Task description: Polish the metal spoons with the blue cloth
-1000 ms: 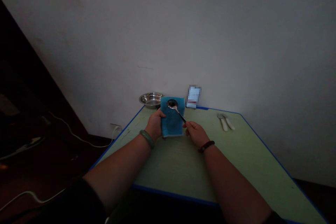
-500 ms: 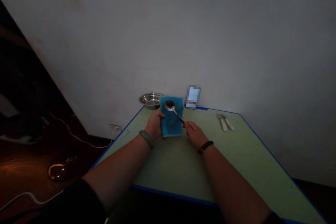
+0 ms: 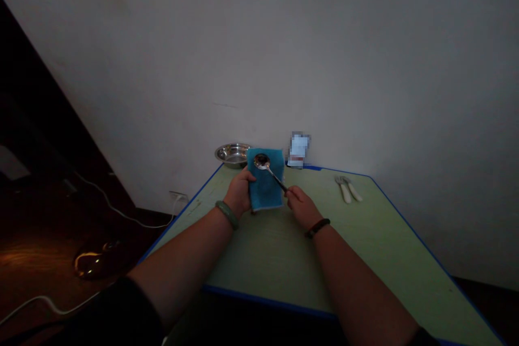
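Over on the left, the steel bowl (image 3: 232,154) is sitting just behind the blue terry cloth (image 3: 265,179), so a slip of the cloth could knock into it, and a loosening pinch could send the metal spoon (image 3: 261,161) clattering onto the green table (image 3: 279,259). The left hand (image 3: 239,192) is curling around the cloth's lower part, closed on it above a jade bangle (image 3: 227,214). The right hand (image 3: 301,206) is nearly closed, pinching the spoon's handle while the spoon's bowl is lying against the cloth, and a pair of cream-handled utensils (image 3: 345,189) is resting well off to the right.
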`<control>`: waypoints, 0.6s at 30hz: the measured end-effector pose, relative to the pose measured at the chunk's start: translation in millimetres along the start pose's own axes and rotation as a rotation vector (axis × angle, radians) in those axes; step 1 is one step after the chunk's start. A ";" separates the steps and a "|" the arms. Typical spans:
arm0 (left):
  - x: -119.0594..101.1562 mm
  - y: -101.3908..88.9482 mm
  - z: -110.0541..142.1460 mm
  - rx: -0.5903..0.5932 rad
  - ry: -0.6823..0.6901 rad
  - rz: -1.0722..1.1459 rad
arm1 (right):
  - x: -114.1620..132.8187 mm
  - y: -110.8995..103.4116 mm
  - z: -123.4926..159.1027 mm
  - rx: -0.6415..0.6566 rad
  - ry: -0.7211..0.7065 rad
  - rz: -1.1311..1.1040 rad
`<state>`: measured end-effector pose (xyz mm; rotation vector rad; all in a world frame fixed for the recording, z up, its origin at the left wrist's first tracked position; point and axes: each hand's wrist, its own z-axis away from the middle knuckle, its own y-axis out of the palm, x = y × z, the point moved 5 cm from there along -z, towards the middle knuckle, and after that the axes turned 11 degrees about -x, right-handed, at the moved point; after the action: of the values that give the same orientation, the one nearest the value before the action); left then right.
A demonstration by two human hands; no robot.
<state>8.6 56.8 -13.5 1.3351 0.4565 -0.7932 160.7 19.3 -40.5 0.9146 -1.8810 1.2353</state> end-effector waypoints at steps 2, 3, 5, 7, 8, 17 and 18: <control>-0.6 1.4 0.6 0.024 0.009 0.007 | -0.3 -0.1 -0.2 0.006 -0.003 0.028; -0.7 2.0 0.9 0.036 0.013 0.010 | -0.1 -0.3 -0.4 0.005 -0.008 0.043; -0.7 2.9 1.0 0.055 0.022 0.009 | 0.2 -0.9 -0.7 0.001 -0.011 0.070; -0.9 3.9 1.3 0.073 0.034 0.001 | 0.2 -0.9 -1.0 0.005 -0.010 0.088; -1.3 4.2 1.5 0.077 0.044 -0.004 | 0.1 -0.6 -1.1 0.009 -0.010 0.092; -3.8 7.0 7.7 0.064 0.115 -0.082 | -1.3 0.4 -2.5 0.022 -0.007 0.077; -4.0 6.5 8.1 0.049 0.125 -0.093 | -1.0 0.1 -2.5 0.022 -0.005 0.075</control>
<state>9.5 50.2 -4.6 1.4224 0.6049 -0.8050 161.5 21.8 -40.6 0.8661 -1.9246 1.3014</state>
